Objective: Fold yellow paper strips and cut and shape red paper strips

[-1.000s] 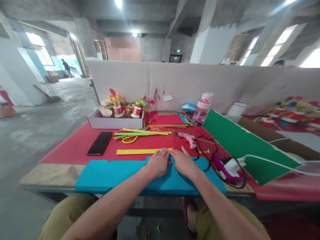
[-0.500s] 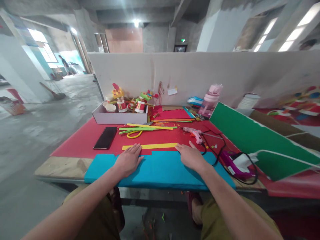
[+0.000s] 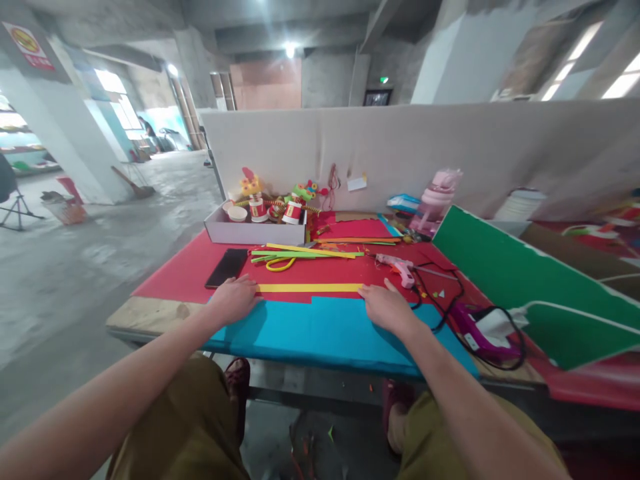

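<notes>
A yellow strip [image 3: 310,288] lies straight across the red table cover, just behind a blue sheet [image 3: 310,333]. At the strip's left end rests my left hand [image 3: 234,299], palm down, its fingers over the end and near a black phone [image 3: 227,268]. My right hand [image 3: 387,303] touches the right end with its fingertips, the thumb raised apart. Behind the strip lie green and yellow strips [image 3: 320,253] and a looped yellow cord [image 3: 281,266]. A pink glue gun [image 3: 400,268] is beyond my right hand.
A white box [image 3: 255,233] holds paper cups and colourful figures. On the right are a purple power strip [image 3: 480,337] with cables and a leaning green board [image 3: 530,287]. A pink bottle [image 3: 437,200] stands by the white partition [image 3: 400,147]. A distant person is at the left.
My left hand has slid left along the yellow strip to its left end. My right hand stays at the right end. The camera view has turned slightly left.
</notes>
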Demonstrator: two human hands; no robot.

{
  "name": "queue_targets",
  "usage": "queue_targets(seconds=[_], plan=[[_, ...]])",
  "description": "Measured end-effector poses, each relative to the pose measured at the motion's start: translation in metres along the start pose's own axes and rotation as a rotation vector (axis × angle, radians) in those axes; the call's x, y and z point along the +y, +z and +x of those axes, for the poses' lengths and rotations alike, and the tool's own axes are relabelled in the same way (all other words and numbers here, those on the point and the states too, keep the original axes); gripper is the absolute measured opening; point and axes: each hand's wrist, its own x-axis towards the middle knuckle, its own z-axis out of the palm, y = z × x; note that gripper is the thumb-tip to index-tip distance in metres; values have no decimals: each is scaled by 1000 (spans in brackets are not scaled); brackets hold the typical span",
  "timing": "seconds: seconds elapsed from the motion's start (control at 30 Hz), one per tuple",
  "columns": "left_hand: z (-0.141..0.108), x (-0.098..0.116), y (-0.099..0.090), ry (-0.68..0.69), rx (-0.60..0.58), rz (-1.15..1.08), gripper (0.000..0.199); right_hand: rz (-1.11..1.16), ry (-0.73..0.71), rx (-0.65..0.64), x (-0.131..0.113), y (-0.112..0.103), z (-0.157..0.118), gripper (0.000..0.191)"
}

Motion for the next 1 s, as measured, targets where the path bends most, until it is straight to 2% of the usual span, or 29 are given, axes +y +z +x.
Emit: queue_targets(seconds=[0.13,0.2,0.27,0.4,0.43,0.5,0.57,0.6,0.7,0.77,0.87,1.0], plan=[[31,20,-11,108,6,34,33,1,7,34,-3,-3,1,38],[47,34,-10,131,-36,26,31,32,20,72,-4,-5,1,38],[60,44,-5,128,-60,29,32,106,37,166,-7,-7,2,42],[71,51,0,80,16,16,30,463,41,414,-17,-14,5,39],[71,51,-1,52,40,1,29,594,41,428,-21,-14,6,35],[68,53,-4,-10,95,-84,29,875,51,343,-30,-14,8,31],[64,61,-10,-50,139,-327,30,1154,84,176,-40,-12,12,33],[62,67,-13,-58,151,-526,32,1289,102,110,-45,-11,13,36],[57,95,-19,-121,49,-1274,41,1741,85,45,-60,-6,18,44],[56,114,-19,-119,-34,-1566,43,1957,33,25,-66,-2,20,48],[55,134,-16,-92,-108,-1696,46,2086,94,81,-68,5,21,50],[53,138,-9,-79,-192,-1700,46,2043,204,177,-67,7,17,44]])
